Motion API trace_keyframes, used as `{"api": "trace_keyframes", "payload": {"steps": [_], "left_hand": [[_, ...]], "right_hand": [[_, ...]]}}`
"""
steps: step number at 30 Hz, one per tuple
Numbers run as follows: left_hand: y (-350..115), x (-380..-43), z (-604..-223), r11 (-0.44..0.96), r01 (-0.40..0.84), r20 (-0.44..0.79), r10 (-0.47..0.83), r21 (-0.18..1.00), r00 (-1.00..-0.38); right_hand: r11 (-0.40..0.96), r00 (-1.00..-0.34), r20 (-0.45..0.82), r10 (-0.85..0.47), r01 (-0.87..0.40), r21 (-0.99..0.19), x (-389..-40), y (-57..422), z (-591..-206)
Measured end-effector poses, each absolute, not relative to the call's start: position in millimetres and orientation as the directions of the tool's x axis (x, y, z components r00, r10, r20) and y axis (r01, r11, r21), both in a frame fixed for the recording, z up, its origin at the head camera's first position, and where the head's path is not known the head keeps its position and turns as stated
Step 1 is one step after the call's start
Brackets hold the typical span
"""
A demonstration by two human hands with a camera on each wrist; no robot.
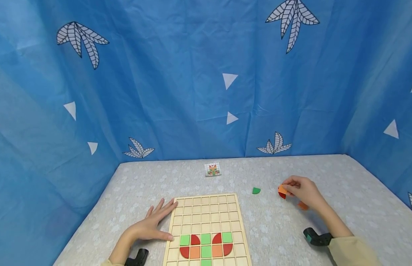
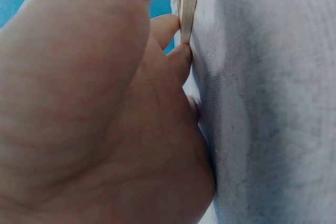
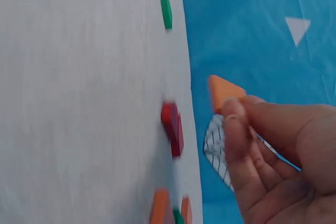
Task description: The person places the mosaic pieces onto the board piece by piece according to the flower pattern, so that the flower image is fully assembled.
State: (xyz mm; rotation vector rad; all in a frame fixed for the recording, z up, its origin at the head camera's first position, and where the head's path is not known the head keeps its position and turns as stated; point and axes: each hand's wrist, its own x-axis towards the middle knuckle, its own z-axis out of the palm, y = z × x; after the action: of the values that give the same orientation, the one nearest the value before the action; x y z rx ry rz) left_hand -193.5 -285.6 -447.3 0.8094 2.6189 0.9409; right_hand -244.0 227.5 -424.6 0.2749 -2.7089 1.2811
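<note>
My right hand (image 1: 304,190) pinches an orange tile (image 3: 224,92) between thumb and fingertips, lifted above the table in the right wrist view. Below it lie dark red tiles (image 3: 170,121), and another orange tile (image 1: 303,205) is partly under the hand in the head view. At the left edge of the wooden grid board (image 1: 206,201) my left hand (image 1: 147,226) rests with fingers spread, thumb and fingertips touching the frame. Green, red and orange tiles fill several cells in the board's lower part, among them a light green square (image 1: 206,238).
A green quarter-round tile (image 1: 256,190) lies right of the board. Behind the board lies a small pattern card (image 1: 212,170) with a coloured figure on a grid. More orange tiles (image 3: 160,208) and a green one sit low in the right wrist view. A blue curtain (image 1: 192,92) surrounds the table.
</note>
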Motion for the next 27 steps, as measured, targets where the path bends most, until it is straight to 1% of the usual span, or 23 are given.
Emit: {"api": "trace_keyframes", "payload": {"steps": [4, 11, 18, 27], "left_hand": [[-285.8, -192.7, -447.5, 0.632, 0.422, -0.038, 0.582, 0.65, -0.812], [-285.3, -192.9, -447.5, 0.647, 0.422, -0.04, 0.573, 0.635, -0.818], [-285.1, -192.8, -447.3, 0.64, 0.428, -0.038, 0.582, 0.638, -0.812], [-284.9, -193.1, -446.6, 0.629, 0.436, -0.027, 0.588, 0.644, -0.809]], "right_hand": [[0.507, -0.974, 0.194, -0.113, -0.225, -0.832, -240.9, 207.7, -419.8], [0.346, -0.952, 0.202, -0.231, -0.274, -0.897, -234.2, 159.7, -414.5], [0.263, -0.914, 0.214, -0.344, -0.313, -0.913, -222.2, 115.1, -412.2], [0.152, -0.878, 0.204, -0.432, -0.294, -0.943, -206.7, 66.7, -412.3]]}}
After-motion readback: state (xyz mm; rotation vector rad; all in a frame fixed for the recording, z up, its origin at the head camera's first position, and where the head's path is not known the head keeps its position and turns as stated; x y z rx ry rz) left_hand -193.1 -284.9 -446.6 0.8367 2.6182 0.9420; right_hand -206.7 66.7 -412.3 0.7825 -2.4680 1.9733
